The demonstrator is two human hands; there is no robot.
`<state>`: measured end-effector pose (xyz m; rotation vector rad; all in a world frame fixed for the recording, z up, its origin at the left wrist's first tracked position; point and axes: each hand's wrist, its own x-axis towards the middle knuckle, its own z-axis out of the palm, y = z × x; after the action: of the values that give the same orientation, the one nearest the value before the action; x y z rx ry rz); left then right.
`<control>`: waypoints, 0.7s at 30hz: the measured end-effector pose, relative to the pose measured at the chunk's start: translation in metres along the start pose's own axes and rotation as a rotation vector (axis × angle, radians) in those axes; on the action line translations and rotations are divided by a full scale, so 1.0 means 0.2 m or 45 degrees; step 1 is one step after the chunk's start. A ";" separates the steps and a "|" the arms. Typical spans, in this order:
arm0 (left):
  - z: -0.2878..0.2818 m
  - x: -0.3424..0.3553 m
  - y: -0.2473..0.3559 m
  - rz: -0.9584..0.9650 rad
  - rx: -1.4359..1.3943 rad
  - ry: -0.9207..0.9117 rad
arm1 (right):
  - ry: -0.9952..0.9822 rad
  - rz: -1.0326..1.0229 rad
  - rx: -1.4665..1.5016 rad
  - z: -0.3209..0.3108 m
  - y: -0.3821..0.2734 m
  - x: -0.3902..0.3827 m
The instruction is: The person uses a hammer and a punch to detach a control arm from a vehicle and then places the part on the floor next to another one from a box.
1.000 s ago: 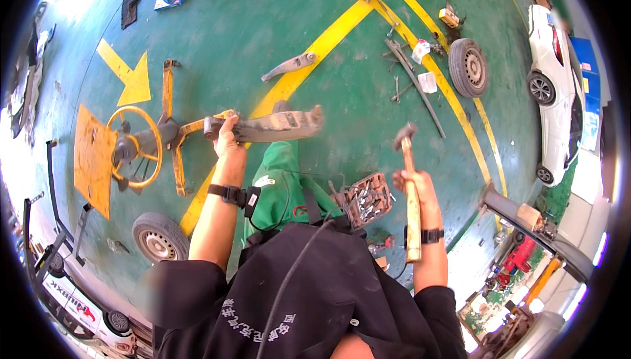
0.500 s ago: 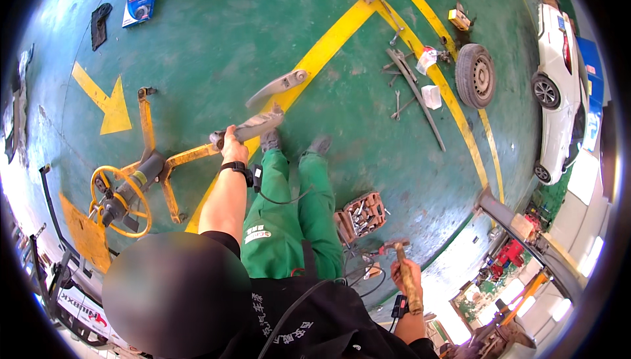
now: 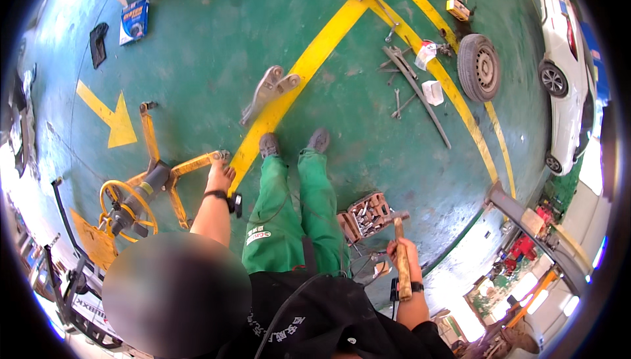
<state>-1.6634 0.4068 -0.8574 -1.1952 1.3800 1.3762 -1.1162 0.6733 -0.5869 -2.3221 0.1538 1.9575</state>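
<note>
You seem between steps, metal arms (image 3: pixel 263 90) lying in the frame's upper middle, right hand (image 3: pixel 411 252) wrapped round the hammer (image 3: pixel 403 271), left hand (image 3: pixel 220 176) loose (contact with the yellow stand (image 3: pixel 194 164) unclear), the next move calling for a steady swing arm.

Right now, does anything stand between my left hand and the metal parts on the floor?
Possibly the yellow leg, whose end is close to your left hand. Nothing else visible blocks the metal parts.

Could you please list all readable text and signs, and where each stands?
I won't copy wording, only locate it.
Blue rectangular box: large print.
Black fabric top: white characters.
Green fabric trousers: white label, unreadably small.
Lower-left white vehicle: dark letters, blurred.
Yellow painted floor arrow: wordless.
</note>
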 end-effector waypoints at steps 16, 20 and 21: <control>0.36 -1.23 0.45 0.475 0.832 -0.609 | -0.838 -0.298 0.935 0.20 -0.40 -0.23; 1.08 -1.39 0.41 0.725 1.799 -0.566 | -0.856 -0.581 1.007 0.14 -0.43 -0.23; 1.32 -1.37 0.38 0.689 1.880 -0.659 | -0.866 -0.544 1.203 0.13 -0.44 -0.29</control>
<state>-1.6983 0.6840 -0.5893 0.4872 1.7484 0.5106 -1.1381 0.7649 -0.5327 -0.9659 0.3763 1.7570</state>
